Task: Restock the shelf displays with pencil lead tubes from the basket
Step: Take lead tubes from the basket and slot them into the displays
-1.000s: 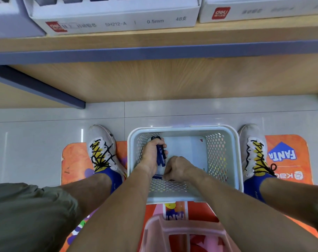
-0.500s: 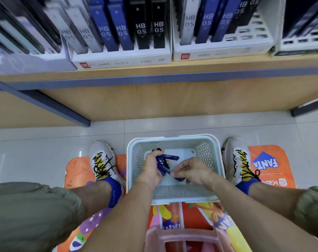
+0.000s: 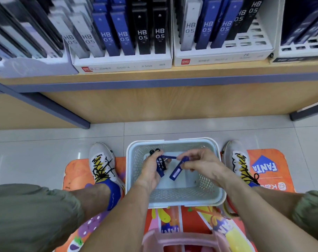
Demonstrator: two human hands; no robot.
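Note:
A pale blue perforated basket (image 3: 216,195) stands on the floor between my feet. Above it, my left hand (image 3: 151,171) grips a bunch of blue and black pencil lead tubes (image 3: 160,164). My right hand (image 3: 201,163) pinches one blue tube (image 3: 176,171) by its upper end, so it hangs slanted over the basket. On the shelf above stand white display boxes: the middle box (image 3: 123,63) is full of grey, blue and black HB 0.5 tubes, and the right box (image 3: 225,54) has open slots on its right side.
My shoes (image 3: 102,162) flank the basket on an orange floor mat (image 3: 271,168). A pink basket rim (image 3: 181,240) sits at the bottom edge. The wooden shelf edge (image 3: 154,82) juts out above the basket. More display boxes (image 3: 300,51) stand far right and left.
My view has tilted up, bringing the shelf displays into sight. Both hands rose out of the basket with tubes, and my right hand now lifts a single blue tube clear.

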